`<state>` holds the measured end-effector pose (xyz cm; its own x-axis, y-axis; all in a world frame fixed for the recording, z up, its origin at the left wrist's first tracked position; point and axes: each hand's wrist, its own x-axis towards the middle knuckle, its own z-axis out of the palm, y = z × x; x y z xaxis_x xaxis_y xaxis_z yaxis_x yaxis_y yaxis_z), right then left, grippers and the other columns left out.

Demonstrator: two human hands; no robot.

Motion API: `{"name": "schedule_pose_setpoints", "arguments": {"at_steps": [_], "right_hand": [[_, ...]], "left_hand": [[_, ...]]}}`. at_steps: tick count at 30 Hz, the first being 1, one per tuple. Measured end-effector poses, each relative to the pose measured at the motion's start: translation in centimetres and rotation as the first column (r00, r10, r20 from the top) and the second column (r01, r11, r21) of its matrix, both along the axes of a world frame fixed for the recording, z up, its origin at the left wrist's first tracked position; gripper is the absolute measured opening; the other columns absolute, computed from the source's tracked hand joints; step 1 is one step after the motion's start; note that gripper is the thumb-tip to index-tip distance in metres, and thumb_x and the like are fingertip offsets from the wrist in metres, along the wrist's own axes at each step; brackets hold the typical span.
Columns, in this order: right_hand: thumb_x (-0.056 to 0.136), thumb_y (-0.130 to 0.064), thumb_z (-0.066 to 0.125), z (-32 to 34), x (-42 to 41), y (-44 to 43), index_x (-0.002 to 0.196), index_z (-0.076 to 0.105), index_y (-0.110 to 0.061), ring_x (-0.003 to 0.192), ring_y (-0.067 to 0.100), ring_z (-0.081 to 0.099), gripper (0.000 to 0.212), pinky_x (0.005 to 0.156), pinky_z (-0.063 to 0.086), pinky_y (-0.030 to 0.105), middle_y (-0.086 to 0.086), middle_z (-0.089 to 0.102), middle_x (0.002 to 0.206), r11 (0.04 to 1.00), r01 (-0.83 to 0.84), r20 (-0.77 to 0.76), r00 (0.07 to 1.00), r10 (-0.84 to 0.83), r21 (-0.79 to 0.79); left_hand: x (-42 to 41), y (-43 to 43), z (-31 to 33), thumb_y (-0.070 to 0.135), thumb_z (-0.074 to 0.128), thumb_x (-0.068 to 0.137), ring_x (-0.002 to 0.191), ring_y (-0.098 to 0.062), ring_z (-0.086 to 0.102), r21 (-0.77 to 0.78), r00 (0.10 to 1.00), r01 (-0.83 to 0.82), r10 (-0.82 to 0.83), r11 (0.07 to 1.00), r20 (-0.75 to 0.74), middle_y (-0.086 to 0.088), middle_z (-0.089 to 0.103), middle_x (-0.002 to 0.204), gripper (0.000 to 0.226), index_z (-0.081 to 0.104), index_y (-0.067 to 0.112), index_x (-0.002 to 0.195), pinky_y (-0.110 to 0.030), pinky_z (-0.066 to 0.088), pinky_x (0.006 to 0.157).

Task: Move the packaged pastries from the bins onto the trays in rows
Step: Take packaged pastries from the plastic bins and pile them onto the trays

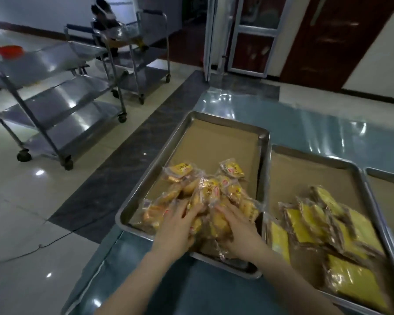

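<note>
A: Nearest, the left hand and right hand: state?
B: Spread open, palms down on the packaged pastries, gripping none.
A: Where's the heap?
B: Near end of the left tray on the bench. Probably flattening it for rows.

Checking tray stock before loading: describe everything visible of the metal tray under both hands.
The rectangular silver metal tray has a raised rim and is lined with brown paper. It lies flat on the glossy blue-grey table, beside a second similar tray on its right. A loose pile of clear-wrapped yellow pastries fills its near half; the far half shows bare paper. The left hand and right hand rest on the pile.
</note>
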<state>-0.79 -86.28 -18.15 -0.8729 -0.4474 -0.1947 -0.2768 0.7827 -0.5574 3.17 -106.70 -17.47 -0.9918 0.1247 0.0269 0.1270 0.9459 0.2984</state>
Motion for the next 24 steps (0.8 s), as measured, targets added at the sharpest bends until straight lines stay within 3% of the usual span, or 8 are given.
{"name": "schedule_pose_setpoints", "arguments": {"at_steps": [3,6,10,15,19,21,24], "right_hand": [[0.079,-0.026,0.066,-1.0,-1.0,-1.3,0.14,-0.005,-0.058,0.138,0.008,-0.027,0.099,0.109,0.001,0.064,-0.023,-0.019,0.153,0.982,0.034,0.028,0.999,-0.04,0.188],[0.077,-0.024,0.067,-1.5,-1.4,-2.7,0.143,-0.002,-0.053,0.137,0.008,-0.03,0.1,0.11,-0.001,0.066,-0.024,-0.02,0.152,0.966,0.103,0.038,0.993,-0.115,0.236],[0.072,-0.024,0.068,-1.2,-2.7,-3.6,0.141,0.003,-0.054,0.142,0.01,-0.017,0.099,0.11,-0.003,0.067,-0.018,-0.01,0.156,0.953,0.181,0.02,0.981,-0.192,0.243],[0.074,-0.037,0.067,0.2,-3.7,-3.5,0.139,-0.008,-0.058,0.134,0.01,-0.034,0.102,0.096,-0.026,0.065,-0.019,-0.015,0.156,0.91,0.108,-0.05,0.994,-0.096,0.401],[0.073,-0.043,0.072,1.4,-2.8,-3.2,0.133,-0.014,-0.067,0.133,0.013,-0.037,0.107,0.098,-0.021,0.067,-0.024,-0.019,0.153,0.93,0.082,-0.015,0.996,-0.082,0.358],[0.074,-0.049,0.069,2.2,-2.5,-3.3,0.129,-0.007,-0.072,0.135,0.012,-0.033,0.097,0.101,-0.018,0.07,-0.027,-0.013,0.153,0.955,0.057,0.018,0.998,-0.065,0.29],[0.075,-0.044,0.067,3.6,-2.4,-3.2,0.126,0.023,-0.072,0.142,0.011,-0.019,0.073,0.106,-0.009,0.07,-0.033,0.01,0.148,0.992,0.065,0.071,0.995,-0.073,0.104]], "left_hand": [[-1.7,-1.4,-1.9,0.049,0.065,0.073,0.142,-0.032,-0.011,0.001,0.995,0.038,-0.038,0.999,0.093,0.002,0.002,0.157,0.104,-0.017,0.058,0.135,-0.058,-0.004,0.109],[-3.3,-2.2,-3.2,0.064,0.064,0.066,0.137,-0.031,-0.026,0.035,0.986,0.047,-0.051,0.998,0.157,0.002,-0.013,0.156,0.111,-0.027,0.06,0.13,-0.059,-0.018,0.101],[-5.3,-2.7,-3.7,0.076,0.057,0.063,0.135,-0.03,-0.028,0.041,0.981,0.072,-0.078,0.997,0.18,-0.001,-0.019,0.153,0.109,-0.029,0.061,0.128,-0.059,-0.022,0.099],[-5.8,-3.8,-3.3,0.077,0.056,0.064,0.134,-0.028,-0.031,0.095,0.974,0.1,-0.117,0.99,0.196,0.0,-0.025,0.151,0.11,-0.029,0.057,0.131,-0.056,-0.022,0.101],[-5.2,-4.6,-2.9,0.077,0.048,0.069,0.136,-0.024,-0.031,0.176,0.973,0.155,-0.181,0.972,0.143,0.005,-0.029,0.151,0.102,-0.029,0.055,0.132,-0.051,-0.022,0.104],[-5.0,-5.0,-2.5,0.075,0.041,0.075,0.137,-0.02,-0.03,0.196,0.982,0.162,-0.178,0.967,0.067,0.008,-0.028,0.152,0.092,-0.026,0.054,0.134,-0.05,-0.019,0.107],[-4.8,-5.4,-1.6,0.062,0.045,0.083,0.139,-0.014,-0.025,0.257,0.992,0.124,-0.121,0.958,-0.029,0.012,-0.022,0.153,0.086,-0.02,0.052,0.139,-0.047,-0.014,0.109]]}}
